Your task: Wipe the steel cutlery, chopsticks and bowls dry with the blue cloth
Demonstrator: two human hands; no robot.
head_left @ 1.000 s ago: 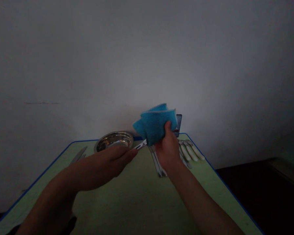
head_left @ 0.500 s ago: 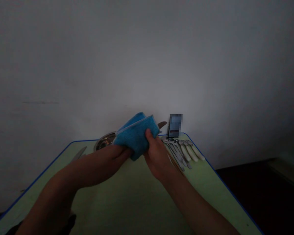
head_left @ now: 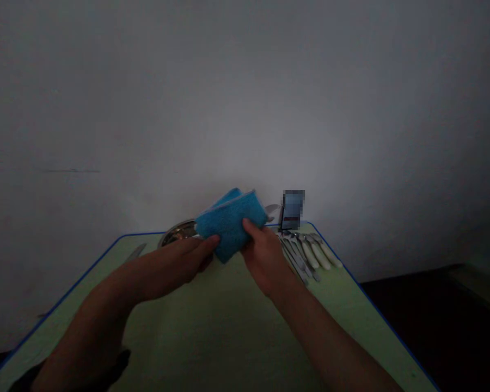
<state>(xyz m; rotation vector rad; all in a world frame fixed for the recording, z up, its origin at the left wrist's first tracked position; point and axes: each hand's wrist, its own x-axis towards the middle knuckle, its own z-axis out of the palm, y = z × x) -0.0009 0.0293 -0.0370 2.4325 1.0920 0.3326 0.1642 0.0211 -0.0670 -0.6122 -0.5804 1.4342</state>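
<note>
My right hand grips a folded blue cloth above the green table. The cloth is wrapped round a metal utensil whose tip sticks out to the right. My left hand is closed on the utensil's handle end, which is hidden under the cloth's left side. Both hands are raised over the far middle of the table.
A steel bowl sits behind my left hand. Several pieces of cutlery with pale handles lie in a row at the right. A knife lies at the far left. A phone stands against the wall.
The cloth has slid left along the utensil until it meets my left hand; the utensil's tip now shows on the right. Both hands have come together.
</note>
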